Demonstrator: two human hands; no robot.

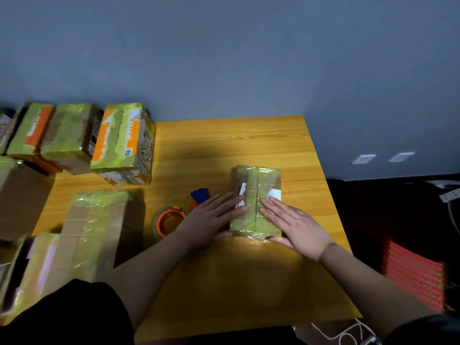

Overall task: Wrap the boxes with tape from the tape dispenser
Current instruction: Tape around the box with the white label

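Both our hands lay flat, fingers straight: left hand (214, 216) and right hand (296, 224) pressed on the small tape-wrapped cardboard box (256, 192) mid yellow wooden table (249, 143). Orange-and-blue tape dispenser (171, 220) sat just left; more wrapped boxes (122, 143) stacked far left.

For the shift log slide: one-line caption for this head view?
Both hands, left hand and right hand, press flat on a taped box on the yellow table, tape dispenser lying beside it.
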